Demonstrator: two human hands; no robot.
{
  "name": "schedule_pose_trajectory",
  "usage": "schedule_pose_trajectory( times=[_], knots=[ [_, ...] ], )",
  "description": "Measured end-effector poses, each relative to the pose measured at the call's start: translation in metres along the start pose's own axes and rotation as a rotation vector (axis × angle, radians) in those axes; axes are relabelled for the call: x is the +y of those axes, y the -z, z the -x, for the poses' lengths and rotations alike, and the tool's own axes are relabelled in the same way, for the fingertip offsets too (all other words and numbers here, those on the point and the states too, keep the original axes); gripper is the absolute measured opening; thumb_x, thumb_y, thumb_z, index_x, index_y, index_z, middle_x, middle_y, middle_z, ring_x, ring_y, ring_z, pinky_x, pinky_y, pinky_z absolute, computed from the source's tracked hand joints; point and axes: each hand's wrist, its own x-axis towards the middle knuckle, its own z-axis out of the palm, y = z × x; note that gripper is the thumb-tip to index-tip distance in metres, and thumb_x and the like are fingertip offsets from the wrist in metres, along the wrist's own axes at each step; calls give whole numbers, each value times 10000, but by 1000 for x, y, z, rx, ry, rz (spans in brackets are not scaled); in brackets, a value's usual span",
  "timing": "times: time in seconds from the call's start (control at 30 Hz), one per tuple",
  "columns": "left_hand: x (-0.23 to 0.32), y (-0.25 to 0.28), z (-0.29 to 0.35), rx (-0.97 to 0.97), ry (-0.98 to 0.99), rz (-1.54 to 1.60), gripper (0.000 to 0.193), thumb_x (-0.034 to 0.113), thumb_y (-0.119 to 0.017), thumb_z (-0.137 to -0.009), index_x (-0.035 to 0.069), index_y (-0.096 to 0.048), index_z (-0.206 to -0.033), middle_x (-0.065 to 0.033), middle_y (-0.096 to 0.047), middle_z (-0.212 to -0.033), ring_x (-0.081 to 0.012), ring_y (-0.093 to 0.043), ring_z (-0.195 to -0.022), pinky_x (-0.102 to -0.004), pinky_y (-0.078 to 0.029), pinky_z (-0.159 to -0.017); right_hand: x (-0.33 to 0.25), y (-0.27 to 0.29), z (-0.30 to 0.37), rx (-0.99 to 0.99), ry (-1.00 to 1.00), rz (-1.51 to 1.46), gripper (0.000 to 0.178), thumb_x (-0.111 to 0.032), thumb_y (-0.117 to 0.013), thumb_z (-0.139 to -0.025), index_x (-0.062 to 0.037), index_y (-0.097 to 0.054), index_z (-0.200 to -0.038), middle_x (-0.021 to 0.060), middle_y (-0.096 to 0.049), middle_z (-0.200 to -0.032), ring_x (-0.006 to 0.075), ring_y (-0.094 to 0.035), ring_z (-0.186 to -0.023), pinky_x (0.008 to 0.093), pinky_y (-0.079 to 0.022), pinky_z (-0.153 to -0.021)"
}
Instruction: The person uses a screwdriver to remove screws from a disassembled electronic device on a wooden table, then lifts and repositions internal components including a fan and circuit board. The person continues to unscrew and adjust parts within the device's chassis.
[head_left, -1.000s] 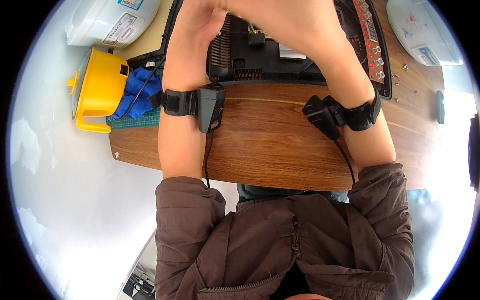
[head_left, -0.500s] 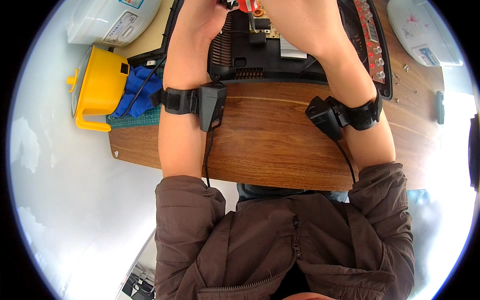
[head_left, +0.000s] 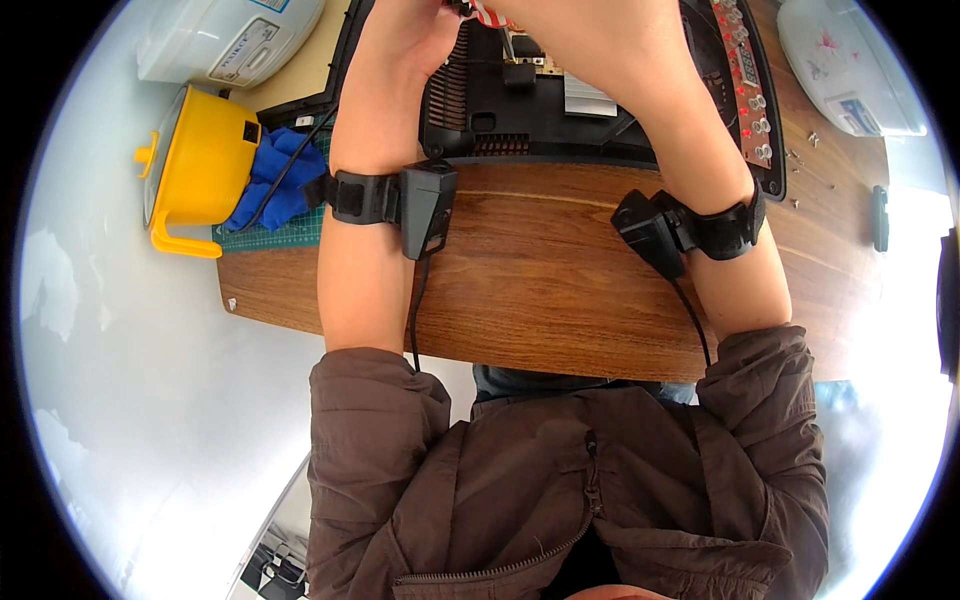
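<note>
At the top edge, both hands are partly cut off by the picture. A screwdriver (head_left: 490, 16) with a red-and-white handle stands between them, its metal shaft pointing down at a circuit board (head_left: 545, 64) beside a small black block (head_left: 519, 75). My right hand (head_left: 595, 35) is against the handle and appears closed on it, though its fingertips are out of sight. My left hand (head_left: 425, 38) is just left of the handle, near a small dark part; its fingers are cut off. Beneath both hands lies an opened black appliance housing (head_left: 540, 145) with a silver heat sink (head_left: 588, 97).
Loose screws (head_left: 795, 158) lie on the wooden table (head_left: 540, 270) right of a red-brown panel board (head_left: 748, 85). A yellow pot (head_left: 205, 155), blue cloth (head_left: 285, 175) and green mat (head_left: 270, 233) are at left. Plastic bins (head_left: 225, 45) stand at the far corners.
The screwdriver handle shows more white stripes and less solid red, as if turned. My left forearm has shifted slightly to the right and up; the housing has moved slightly.
</note>
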Motion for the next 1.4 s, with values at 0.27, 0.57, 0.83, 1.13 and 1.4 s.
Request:
schedule_pose_trajectory(
  times=[0.27, 0.57, 0.83, 1.13, 1.4],
  knots=[
    [-2, 1, 1, -6, -7, -8, 430, 414, -519, -1090, 111, -563, -1392, -60, -663, -1265, -191, -660, -1135, -334, -582, -957, 14, -5, 4, 66, 178, 144, 342, -70, -691, -935, -50, -618, -1268, 135, -635, -986, 199, -609, -800, 302, -513, -753],
    [0, 1, 1, -11, -18, -31, 424, 409, -517, -1092, 109, -568, -1387, -59, -664, -1265, -191, -659, -1135, -331, -578, -962, 20, -7, 0, 47, 284, 150, 337, -59, -665, -951, -33, -596, -1280, 104, -615, -951, 189, -580, -794, 308, -495, -735],
    [-1, 14, -3, -53, -46, -118, 418, 404, -515, -1094, 108, -572, -1383, -58, -664, -1266, -190, -659, -1135, -329, -574, -967, -1, 2, 4, -110, -92, -218, 346, -22, -637, -959, -18, -568, -1298, 93, -630, -973, 173, -602, -826, 298, -504, -738],
    [-4, -17, 2, 19, 18, 119, 431, 427, -506, -1089, 106, -594, -1363, -76, -670, -1251, -199, -657, -1136, -335, -580, -963, 26, -6, 4, -25, -40, -316, 325, -17, -668, -945, -29, -605, -1263, 91, -646, -989, 152, -615, -840, 293, -513, -774],
    [-3, -19, -1, 95, -12, 74, 437, 438, -504, -1087, 109, -599, -1359, -82, -678, -1228, -209, -662, -1127, -326, -597, -925, 1, 0, 0, -20, -94, -201, 336, -34, -663, -943, -23, -611, -1275, 133, -637, -1064, 209, -623, -919, 324, -516, -817]
  ],
)
